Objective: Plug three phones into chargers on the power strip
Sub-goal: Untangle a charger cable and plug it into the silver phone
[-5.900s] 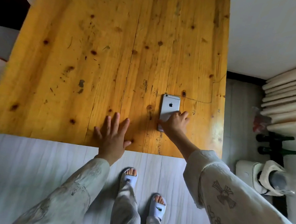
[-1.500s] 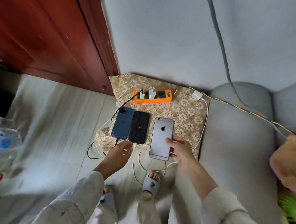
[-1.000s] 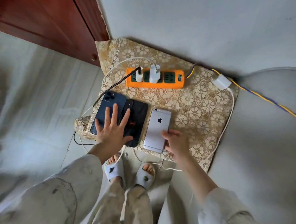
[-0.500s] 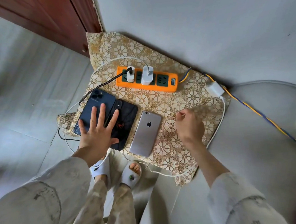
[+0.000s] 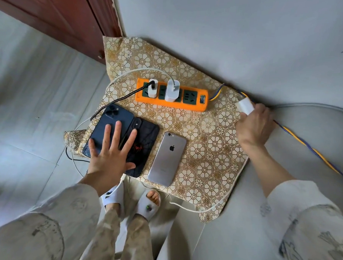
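Observation:
An orange power strip (image 5: 190,104) lies on a gold flowered cloth (image 5: 205,151) and holds two white chargers (image 5: 171,91) with cables; its rightmost socket is bare. Three phones lie face down below it: a dark blue phone (image 5: 103,130), a black phone (image 5: 146,136) and a silver phone (image 5: 167,158). My left hand (image 5: 110,154) rests flat, fingers spread, across the blue and black phones. My right hand (image 5: 255,128) is at the cloth's right edge, closed on a loose white charger (image 5: 245,106) whose white cable runs down along that edge.
A yellow and blue twisted cord (image 5: 305,142) runs from the strip to the right, under my right hand. A grey sofa (image 5: 315,137) borders the cloth on the right, a red wooden door (image 5: 59,14) stands at the upper left. My feet in white slippers (image 5: 131,197) stand just below the cloth.
The silver phone came from a wooden table to the cloth beside the other two. My right hand let go of it and moved up and right to the white charger. My left hand stayed on the dark phones.

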A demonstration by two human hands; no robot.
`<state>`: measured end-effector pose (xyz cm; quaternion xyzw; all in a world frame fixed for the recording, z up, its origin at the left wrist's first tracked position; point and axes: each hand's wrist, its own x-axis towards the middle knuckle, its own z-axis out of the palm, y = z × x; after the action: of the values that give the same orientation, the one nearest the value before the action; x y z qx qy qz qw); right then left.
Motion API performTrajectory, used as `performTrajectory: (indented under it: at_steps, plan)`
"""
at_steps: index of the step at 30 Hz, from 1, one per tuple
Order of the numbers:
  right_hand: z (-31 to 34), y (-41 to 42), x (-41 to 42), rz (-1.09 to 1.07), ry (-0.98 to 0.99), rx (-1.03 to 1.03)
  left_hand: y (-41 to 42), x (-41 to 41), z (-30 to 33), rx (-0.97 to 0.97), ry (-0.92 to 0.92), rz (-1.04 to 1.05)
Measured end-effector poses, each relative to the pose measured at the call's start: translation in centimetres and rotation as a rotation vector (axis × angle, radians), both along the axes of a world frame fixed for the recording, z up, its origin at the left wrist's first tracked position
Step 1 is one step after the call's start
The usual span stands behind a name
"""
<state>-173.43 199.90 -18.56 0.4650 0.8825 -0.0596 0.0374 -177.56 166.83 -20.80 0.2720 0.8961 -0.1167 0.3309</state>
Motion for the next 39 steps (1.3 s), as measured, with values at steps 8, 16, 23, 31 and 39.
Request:
performTrajectory:
  at_steps: [8,16,23,31,39]
  plan:
    - [3.3,-3.2,-3.7,0.256,0.363,-0.504,0.3,-0.2,0.5,-0.046,-0.005,-0.020]
    - [3.5,-4.4,-6.1,0.306,0.160,-0.496,0.2,-0.1,0.6,-0.022,0.010,-0.009]
    - [3.8,-4.6,-7.0,0.303,0.121,-0.448,0.1,0.0,0.2,0.010,-0.001,0.011]
    - [5.1,-5.1,-9.3,0.351,-0.031,-0.414,-0.1,0.1,-0.2,0.054,-0.002,0.054]
    - [5.1,-7.1,-10.8,0.238,-0.019,-0.417,0.1,0.1,0.0,0.048,-0.028,0.052]
